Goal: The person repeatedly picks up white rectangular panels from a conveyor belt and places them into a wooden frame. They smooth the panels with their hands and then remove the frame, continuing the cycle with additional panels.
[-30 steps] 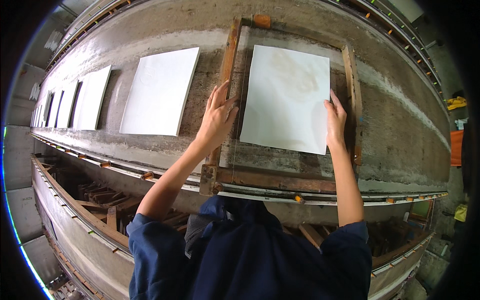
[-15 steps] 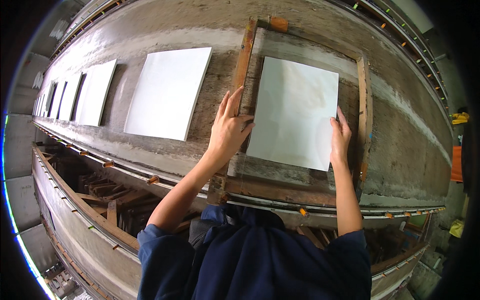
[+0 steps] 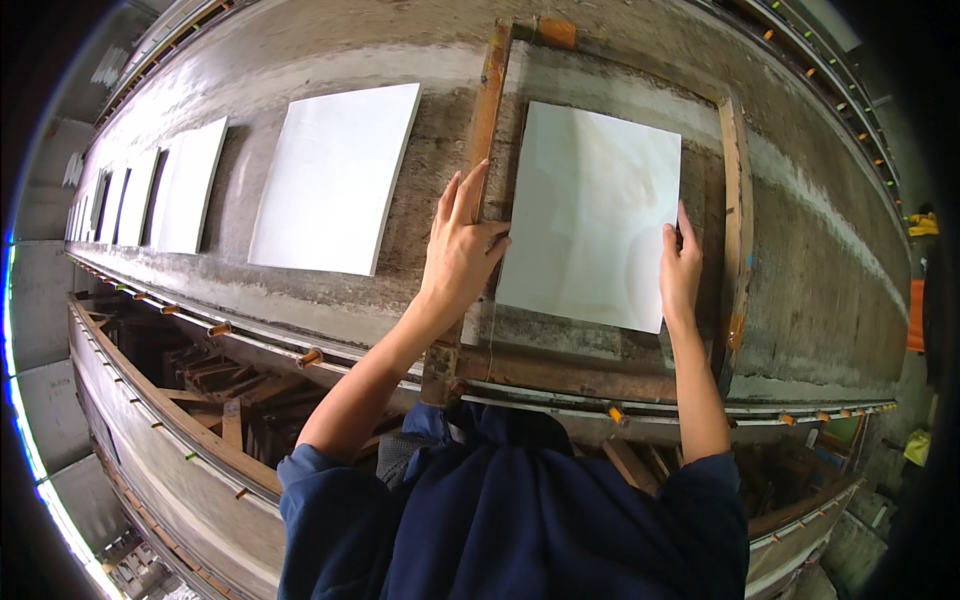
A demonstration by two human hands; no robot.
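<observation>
Reaching into the picture's centre-right, the half-open left hand (image 3: 460, 250) meets the left edge of a stained white rectangular sheet (image 3: 595, 215), two fingers stretched along a brown wooden frame (image 3: 492, 85); the loosely curled right hand (image 3: 681, 270) meets its right edge. Whether either pinches it, I can't tell. Uneven pulling could crease it or knock it against the rails.

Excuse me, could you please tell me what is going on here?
A person's right hand is at the right edge of a white sheet, which lies inside a wooden frame on a long table. The left hand is at the frame's left bar. Other white rectangular pieces lie in a row to the left.
</observation>
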